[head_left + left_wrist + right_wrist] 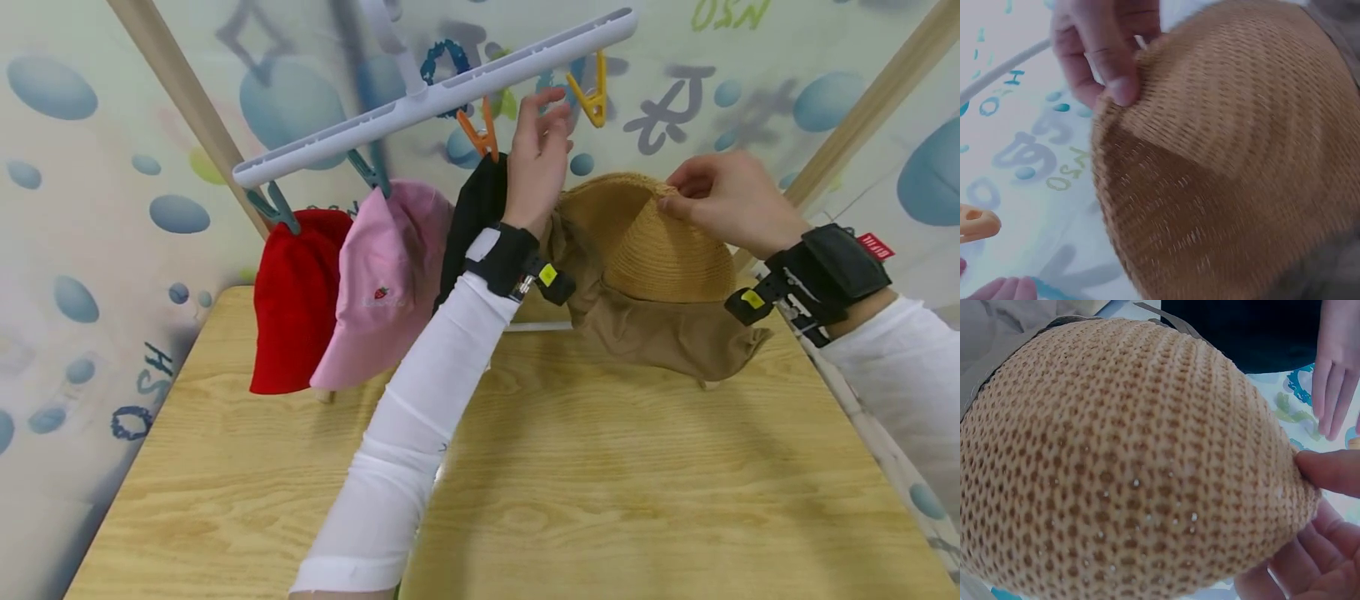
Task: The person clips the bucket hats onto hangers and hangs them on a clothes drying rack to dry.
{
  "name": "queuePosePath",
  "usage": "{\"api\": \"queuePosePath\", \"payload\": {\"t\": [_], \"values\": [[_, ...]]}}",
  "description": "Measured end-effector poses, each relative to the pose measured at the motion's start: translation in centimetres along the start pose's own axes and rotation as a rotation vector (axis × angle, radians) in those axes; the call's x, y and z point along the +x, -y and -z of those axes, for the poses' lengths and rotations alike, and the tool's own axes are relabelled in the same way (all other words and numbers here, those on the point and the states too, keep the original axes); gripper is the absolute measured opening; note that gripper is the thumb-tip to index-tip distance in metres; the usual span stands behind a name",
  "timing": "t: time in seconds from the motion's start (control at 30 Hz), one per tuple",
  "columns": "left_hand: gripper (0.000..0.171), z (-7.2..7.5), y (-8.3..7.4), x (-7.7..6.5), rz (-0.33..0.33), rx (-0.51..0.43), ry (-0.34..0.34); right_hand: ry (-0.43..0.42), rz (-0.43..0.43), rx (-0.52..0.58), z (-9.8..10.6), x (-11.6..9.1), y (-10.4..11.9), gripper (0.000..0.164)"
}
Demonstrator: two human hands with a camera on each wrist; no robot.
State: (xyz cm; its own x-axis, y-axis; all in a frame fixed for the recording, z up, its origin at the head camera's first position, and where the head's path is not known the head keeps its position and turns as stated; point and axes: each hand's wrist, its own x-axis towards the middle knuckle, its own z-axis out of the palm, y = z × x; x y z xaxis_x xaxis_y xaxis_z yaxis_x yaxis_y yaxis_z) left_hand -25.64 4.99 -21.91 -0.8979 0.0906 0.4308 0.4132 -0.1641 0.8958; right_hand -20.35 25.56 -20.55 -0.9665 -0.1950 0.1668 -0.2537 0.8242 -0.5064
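Observation:
My right hand (738,200) pinches the edge of a woven straw hat (675,250), thumb on one side and fingers on the other. Brown cloth (667,329) hangs from the hat's lower part. In the left wrist view, the hat's weave and folded-in edge show close up. My left hand (538,158) is raised under the white hanger (450,92), its fingers loosely bent and holding nothing. Just right of its fingertips hangs a yellow clothespin (592,92), apart from the hat. Behind the left wrist a black hat (480,208) hangs from an orange clothespin (480,132), partly hidden.
A red bucket hat (296,300) and a pink bucket hat (386,275) with a strawberry mark hang on the left from teal clothespins (277,208). Below is a wooden table (600,483). Wooden posts (180,92) stand at both sides before a patterned backdrop.

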Motion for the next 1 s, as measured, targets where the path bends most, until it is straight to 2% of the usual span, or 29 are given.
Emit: {"api": "queuePosePath", "payload": {"t": [0.2, 0.33, 0.43, 0.6, 0.67, 0.93, 1.0], "values": [[0.02, -0.7, -0.4, 1.3, 0.133, -0.4, -0.011, 0.001, 0.015, 0.012, -0.3, -0.1, -0.1, 0.029], [0.012, -0.8, 0.0, 1.6, 0.168, -0.571, 0.02, -0.008, 0.032, 0.016, -0.6, -0.3, -0.3, 0.027], [0.013, -0.7, 0.2, 1.8, 0.172, -0.631, 0.093, -0.007, 0.037, 0.016, -0.9, -0.5, -0.2, 0.026], [0.022, -0.3, 0.4, 1.9, 0.126, -0.706, 0.234, 0.007, 0.037, 0.019, -1.1, -0.4, 0.0, 0.027], [0.023, -0.1, 0.4, 1.9, 0.116, -0.736, 0.253, 0.015, 0.041, 0.022, -1.1, -0.3, 0.1, 0.027], [0.019, 0.2, 0.4, 2.1, 0.134, -0.773, 0.241, 0.024, 0.058, -0.002, -1.0, 0.0, 1.0, 0.026], [0.025, 0.3, 0.6, 2.2, 0.131, -0.755, 0.263, 0.025, 0.066, -0.013, -0.9, 0.0, 1.3, 0.026]]}}
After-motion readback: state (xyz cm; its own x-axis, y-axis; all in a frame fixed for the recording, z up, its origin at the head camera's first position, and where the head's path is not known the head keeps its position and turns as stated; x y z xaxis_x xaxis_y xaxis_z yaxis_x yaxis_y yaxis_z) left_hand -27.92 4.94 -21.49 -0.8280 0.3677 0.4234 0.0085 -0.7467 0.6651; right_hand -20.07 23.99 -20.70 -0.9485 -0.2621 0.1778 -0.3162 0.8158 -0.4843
